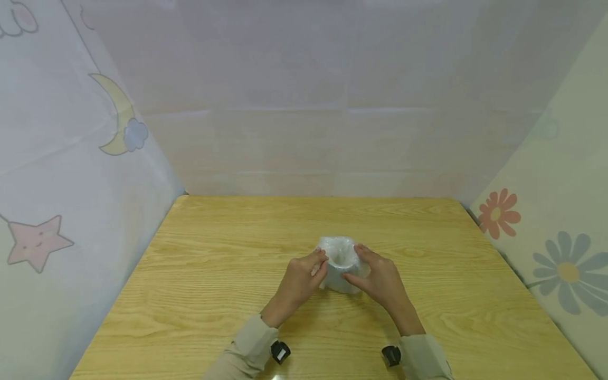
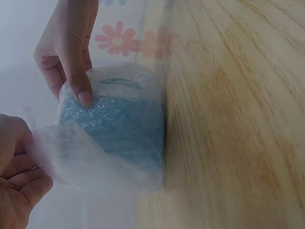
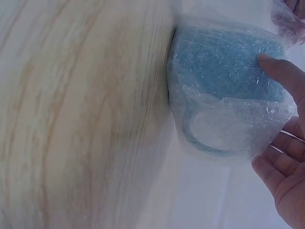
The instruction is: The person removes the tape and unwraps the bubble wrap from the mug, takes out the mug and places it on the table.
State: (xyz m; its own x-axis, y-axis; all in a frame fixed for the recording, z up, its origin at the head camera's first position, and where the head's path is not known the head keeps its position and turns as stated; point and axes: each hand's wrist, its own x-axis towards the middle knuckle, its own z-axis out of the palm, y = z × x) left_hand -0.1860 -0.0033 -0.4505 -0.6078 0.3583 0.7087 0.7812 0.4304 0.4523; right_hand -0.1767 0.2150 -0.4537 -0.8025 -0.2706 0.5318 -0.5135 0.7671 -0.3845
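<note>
A light blue cup (image 3: 224, 62) stands on the table, wrapped in clear bubble wrap (image 2: 90, 157). Its round opening shows from above in the head view, with wrap gathered around the rim. My left hand (image 1: 299, 277) is at the cup's left side and pinches a loose flap of the wrap between thumb and fingers. On the other side, my right hand (image 1: 382, 277) grips the wrapped cup near its top. The right thumb presses on the near face, while the fingers lie along the right side. A curved blue loop, perhaps the handle, shows through the wrap in the right wrist view.
The wooden table (image 1: 214, 258) spreads out around the cup. Pale hanging sheets (image 1: 266, 142) enclose its back and both sides, printed with a moon, a star and flowers. A black wrist device (image 1: 280, 351) sits by the left cuff, another (image 1: 391, 355) by the right.
</note>
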